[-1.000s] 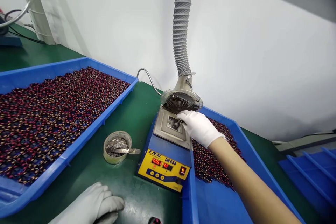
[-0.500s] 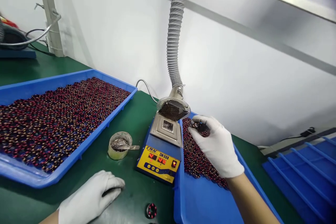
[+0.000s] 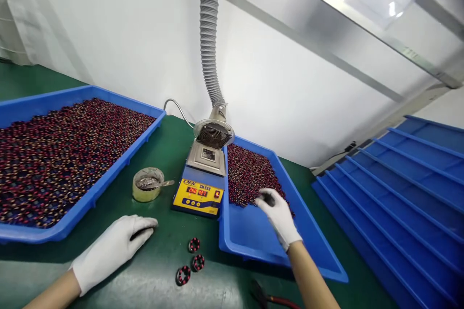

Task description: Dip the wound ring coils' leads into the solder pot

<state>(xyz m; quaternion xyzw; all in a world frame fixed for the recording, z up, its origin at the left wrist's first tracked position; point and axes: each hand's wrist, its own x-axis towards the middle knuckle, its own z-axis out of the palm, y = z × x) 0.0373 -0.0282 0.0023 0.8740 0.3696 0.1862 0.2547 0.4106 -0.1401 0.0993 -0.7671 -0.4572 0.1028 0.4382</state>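
Observation:
My right hand (image 3: 278,215), in a white glove, is over the blue right tray (image 3: 250,244). Its thumb and fingers pinch a small dark ring-shaped coil (image 3: 268,198). On the green table my gloved left hand (image 3: 116,246) rests with its fingers loosely extended, the thumb a little apart and nothing between them. Three black rings with pink dots (image 3: 198,262) lie on the table between my hands. The blue solder pot with a yellow panel (image 3: 197,196) stands against the right tray, its metal plate below the fume hood (image 3: 213,133).
A large blue tray (image 3: 108,190) full of similar rings is at left. Near the pot sits a round tub (image 3: 147,193) with a flat stick across it. Pliers (image 3: 266,296) lie at the front edge. Stacked blue trays (image 3: 391,193) stand at far right. A grey hose (image 3: 209,34) hangs above.
My right hand has moved from beside the fume hood down toward the near part of the right tray, still holding the coil. The camera view has shifted, showing more table in front.

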